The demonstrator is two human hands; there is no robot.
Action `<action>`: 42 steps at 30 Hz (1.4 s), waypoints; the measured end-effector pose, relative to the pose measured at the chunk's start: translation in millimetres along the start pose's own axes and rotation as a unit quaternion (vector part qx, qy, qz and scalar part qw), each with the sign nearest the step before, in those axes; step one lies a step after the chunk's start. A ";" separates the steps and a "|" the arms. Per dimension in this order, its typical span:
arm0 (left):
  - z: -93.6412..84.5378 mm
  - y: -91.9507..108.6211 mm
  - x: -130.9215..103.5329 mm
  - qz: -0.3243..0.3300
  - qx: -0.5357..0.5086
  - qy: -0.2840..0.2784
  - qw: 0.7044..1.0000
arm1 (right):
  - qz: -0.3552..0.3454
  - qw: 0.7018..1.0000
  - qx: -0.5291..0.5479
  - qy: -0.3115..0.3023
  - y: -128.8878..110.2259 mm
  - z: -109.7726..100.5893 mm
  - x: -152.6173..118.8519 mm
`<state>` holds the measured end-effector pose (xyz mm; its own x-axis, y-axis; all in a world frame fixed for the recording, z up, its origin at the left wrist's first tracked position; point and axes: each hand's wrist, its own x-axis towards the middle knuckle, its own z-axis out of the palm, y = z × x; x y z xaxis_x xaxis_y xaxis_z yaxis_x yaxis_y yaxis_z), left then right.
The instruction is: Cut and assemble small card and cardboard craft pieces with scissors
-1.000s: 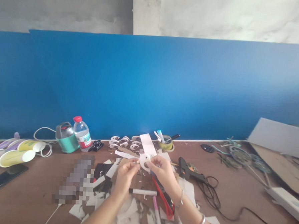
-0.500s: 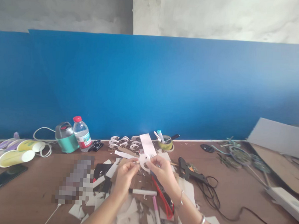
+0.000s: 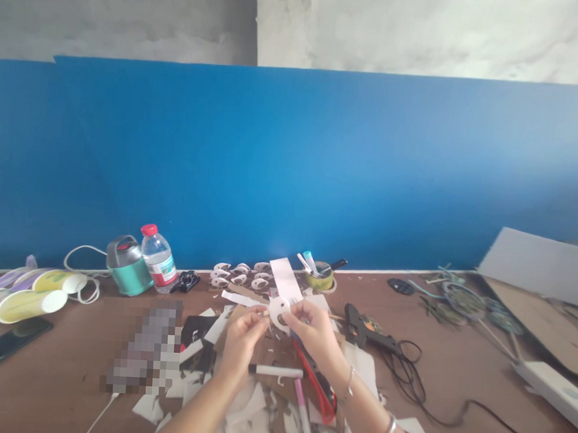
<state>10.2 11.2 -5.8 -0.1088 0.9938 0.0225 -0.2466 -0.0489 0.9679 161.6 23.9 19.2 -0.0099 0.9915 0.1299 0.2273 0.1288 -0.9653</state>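
Observation:
A white round paper cutout (image 3: 279, 311) with dark holes is pinched between the thumb and fingers of my right hand (image 3: 315, 328). Just left of it, my left hand (image 3: 244, 337) has its thumb and fingertips pressed together near the cutout's edge; anything between them is too small to make out. Beneath both hands lie white paper scraps (image 3: 252, 412), a white marker (image 3: 277, 371), a pink-capped pen (image 3: 304, 414) and a red-edged tool (image 3: 315, 379). Several similar white cutouts (image 3: 240, 279) stand in rows behind the hands, beside an upright white strip (image 3: 286, 280).
A roll of tape (image 3: 319, 283) holds pens at the back. A glue gun (image 3: 370, 334) with a black cord is on the right, before a power strip (image 3: 554, 392). Leftward are a bottle (image 3: 159, 261), a teal container (image 3: 129, 276), paper cups (image 3: 32, 305) and a phone (image 3: 8, 347).

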 end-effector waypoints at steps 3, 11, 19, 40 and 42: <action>-0.1 -0.3 -0.1 -0.004 0.002 -0.001 1.000 | 0.000 1.000 0.006 0.002 -1.9 -0.2 0.4; -4.0 -5.2 0.9 0.017 0.061 0.001 0.998 | 0.052 0.989 0.137 0.021 -12.1 -8.3 -2.1; -4.9 -5.1 1.6 -0.005 0.057 -0.003 0.998 | 0.049 0.991 0.125 -0.007 -6.5 -16.1 2.9; -0.9 -2.9 1.3 -0.021 0.002 -0.024 0.999 | 0.005 0.999 0.018 -0.028 5.3 -9.4 9.4; -1.7 -4.4 1.8 -0.014 0.021 -0.030 0.999 | 0.011 0.999 0.027 -0.015 3.9 -9.0 7.4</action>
<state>9.4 13.0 -10.4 -0.0445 0.9990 0.0097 -0.2079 -0.0188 0.9780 171.1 31.6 18.5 -0.0341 0.9940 0.1034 0.1759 0.1079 -0.9785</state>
